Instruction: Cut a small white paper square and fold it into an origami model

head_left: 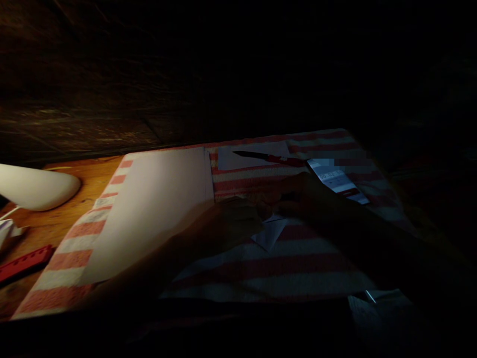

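In dim light, my left hand (238, 219) and my right hand (294, 194) meet over the middle of a red-and-white striped cloth (298, 263). The fingers of both are bent together round a small folded piece of paper (271, 232). Its pale pointed end shows below them, while the rest is hidden by the fingers. Left of my left hand, a stack of large white sheets (160, 194) lies flat. Beyond the hands, a knife (266, 157) with a dark blade and reddish handle rests partly on a smaller sheet (234, 160).
A lit phone (341, 183) showing a timer lies near my right wrist. On the wooden table (93, 174) at left are a white rounded object like a lamp base (40, 186) and a red strip-shaped object (28, 261). A dark wall (93, 119) rises behind.
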{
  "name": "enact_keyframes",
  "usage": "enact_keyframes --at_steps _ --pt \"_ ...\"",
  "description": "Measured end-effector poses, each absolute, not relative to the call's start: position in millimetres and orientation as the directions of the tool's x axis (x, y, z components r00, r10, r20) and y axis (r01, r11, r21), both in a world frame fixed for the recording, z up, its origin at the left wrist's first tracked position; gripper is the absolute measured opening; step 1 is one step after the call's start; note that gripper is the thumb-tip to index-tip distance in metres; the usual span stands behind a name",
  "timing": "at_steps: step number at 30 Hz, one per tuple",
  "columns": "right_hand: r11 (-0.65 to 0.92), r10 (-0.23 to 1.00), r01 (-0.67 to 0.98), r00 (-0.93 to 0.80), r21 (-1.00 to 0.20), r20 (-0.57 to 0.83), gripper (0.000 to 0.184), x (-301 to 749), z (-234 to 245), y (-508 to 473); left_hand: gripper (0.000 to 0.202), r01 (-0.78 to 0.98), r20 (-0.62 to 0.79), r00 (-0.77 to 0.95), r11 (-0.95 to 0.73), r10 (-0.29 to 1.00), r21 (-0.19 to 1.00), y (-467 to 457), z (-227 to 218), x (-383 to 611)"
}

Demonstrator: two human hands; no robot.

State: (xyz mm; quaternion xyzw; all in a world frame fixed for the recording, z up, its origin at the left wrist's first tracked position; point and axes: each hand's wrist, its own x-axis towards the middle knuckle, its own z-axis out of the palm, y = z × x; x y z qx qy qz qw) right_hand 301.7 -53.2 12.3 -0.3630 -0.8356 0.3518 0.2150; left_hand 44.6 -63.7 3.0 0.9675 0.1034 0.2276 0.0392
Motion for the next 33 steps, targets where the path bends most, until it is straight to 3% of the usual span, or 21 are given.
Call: enact_keyframes --at_steps 6,11,16,22,33 --pt "0.577 0.754 0.387 -0.591 -0.719 0.287 0.012 286.0 5.5 -55.6 0.018 0.199 0.374 0.890 -0.961 0.259 0.191 -63.7 -2.2 42.2" --pt "0.570 0.621 0.243 -0.753 -0.785 0.219 0.009 298.9 8.5 -49.1 0.018 0.247 0.368 0.877 -0.947 0.308 0.204 -63.9 -5.5 38.8" --pt "0.591 0.600 0.237 -0.768 -0.771 0.225 0.007 301.9 5.9 -46.9 0.018 0.196 0.386 0.881 -0.953 0.274 0.230 -63.2 -5.5 38.7" --pt "0.580 0.710 0.387 -0.672 -0.717 0.211 0.005 293.9 -3.2 -48.1 0.017 0.148 0.468 0.856 -0.971 0.220 0.187 -62.5 -0.1 40.6" --pt "0.437 0.855 0.550 -0.500 -0.712 0.138 0.011 282.1 4.6 -56.7 0.020 0.150 0.483 0.855 -0.982 0.187 0.114 -63.2 6.5 43.3"
